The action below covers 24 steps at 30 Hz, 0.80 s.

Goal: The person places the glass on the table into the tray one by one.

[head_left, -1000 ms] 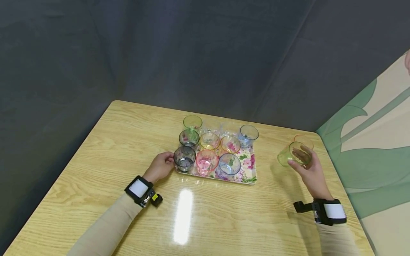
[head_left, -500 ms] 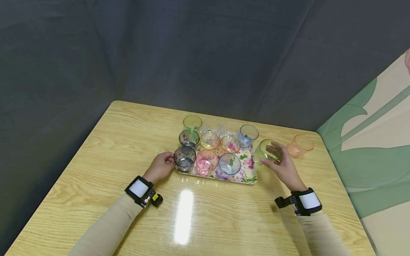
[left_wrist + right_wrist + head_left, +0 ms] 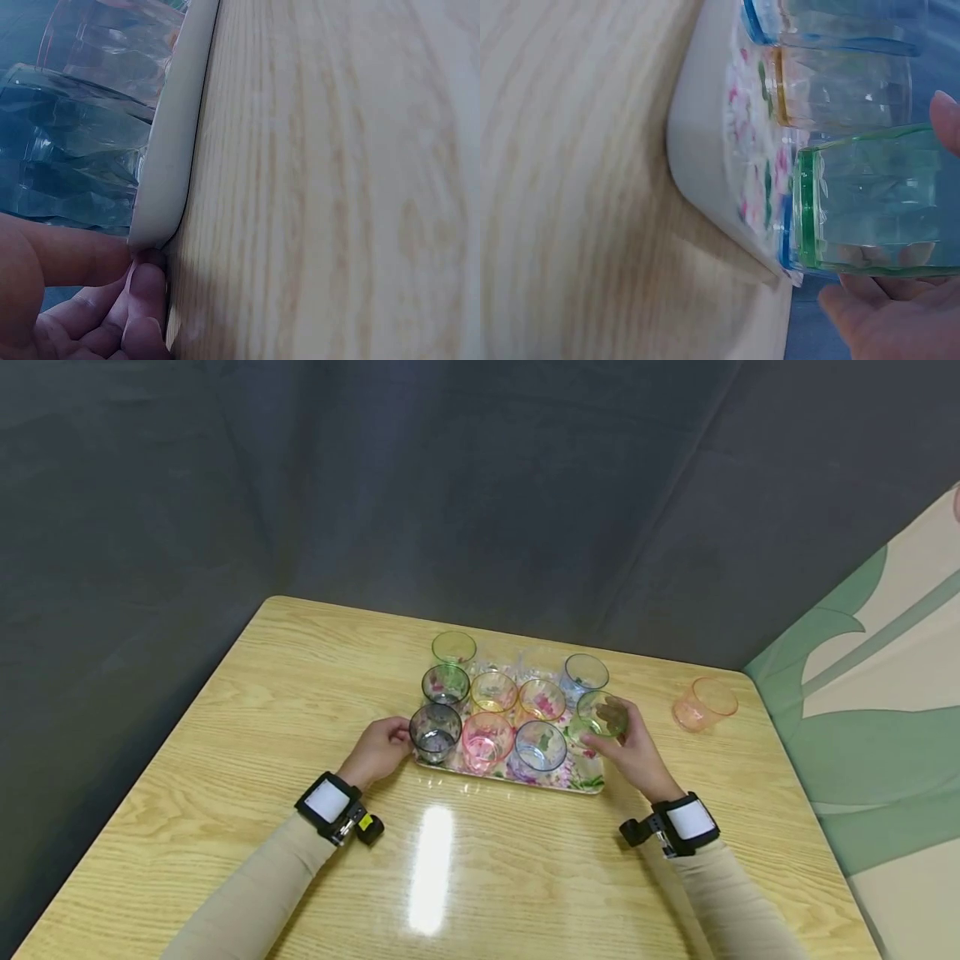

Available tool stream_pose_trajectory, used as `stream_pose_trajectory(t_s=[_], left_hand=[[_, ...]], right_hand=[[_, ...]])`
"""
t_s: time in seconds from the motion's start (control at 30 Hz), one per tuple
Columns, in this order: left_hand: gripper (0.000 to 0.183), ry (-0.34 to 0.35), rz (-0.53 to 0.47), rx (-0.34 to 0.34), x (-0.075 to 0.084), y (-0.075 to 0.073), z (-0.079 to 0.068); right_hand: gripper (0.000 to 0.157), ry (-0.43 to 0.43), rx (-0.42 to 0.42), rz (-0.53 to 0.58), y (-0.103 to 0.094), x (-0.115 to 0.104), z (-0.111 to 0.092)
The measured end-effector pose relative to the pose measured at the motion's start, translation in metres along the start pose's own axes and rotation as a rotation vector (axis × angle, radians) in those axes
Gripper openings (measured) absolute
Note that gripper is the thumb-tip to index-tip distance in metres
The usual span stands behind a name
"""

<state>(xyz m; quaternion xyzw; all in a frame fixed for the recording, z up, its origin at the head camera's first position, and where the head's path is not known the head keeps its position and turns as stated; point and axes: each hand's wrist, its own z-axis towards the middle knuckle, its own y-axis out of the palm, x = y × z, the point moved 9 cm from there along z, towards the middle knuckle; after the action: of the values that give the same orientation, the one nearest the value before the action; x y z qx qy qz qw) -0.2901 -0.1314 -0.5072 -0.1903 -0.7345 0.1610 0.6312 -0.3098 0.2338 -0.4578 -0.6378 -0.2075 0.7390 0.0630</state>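
Note:
My right hand grips a clear green drinking glass, thumb on one side and fingers on the other. In the right wrist view the green glass stands close over the right part of the flower-patterned tray. My left hand pinches the tray's front left corner; in the left wrist view its thumb and fingers meet at the pale tray rim. Right by that corner stands a dark grey glass. Beside it on the tray are a pink glass and a blue glass.
Farther back on the tray stand a dark green glass, a yellow glass, an orange-rimmed glass, a light green glass, another blue glass and colourless glasses. An orange glass stands on the wooden table, right of the tray.
My right hand has carried the green glass leftward, from beside the orange glass to over the tray's right part. My left hand has stayed at the tray corner.

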Motion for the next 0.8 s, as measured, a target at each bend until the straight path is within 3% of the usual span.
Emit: stream_pose_trajectory(t_s=[0.3, 0.8], left_hand=[[0.025, 0.001, 0.001, 0.009, 0.0, 0.0, 0.0], [0.027, -0.009, 0.007, 0.011, -0.001, 0.0, 0.0]], right_hand=[[0.083, 0.073, -0.025, -0.013, 0.014, 0.012, 0.004], [0.086, 0.115, 0.001, -0.02, 0.016, 0.017, 0.007]])
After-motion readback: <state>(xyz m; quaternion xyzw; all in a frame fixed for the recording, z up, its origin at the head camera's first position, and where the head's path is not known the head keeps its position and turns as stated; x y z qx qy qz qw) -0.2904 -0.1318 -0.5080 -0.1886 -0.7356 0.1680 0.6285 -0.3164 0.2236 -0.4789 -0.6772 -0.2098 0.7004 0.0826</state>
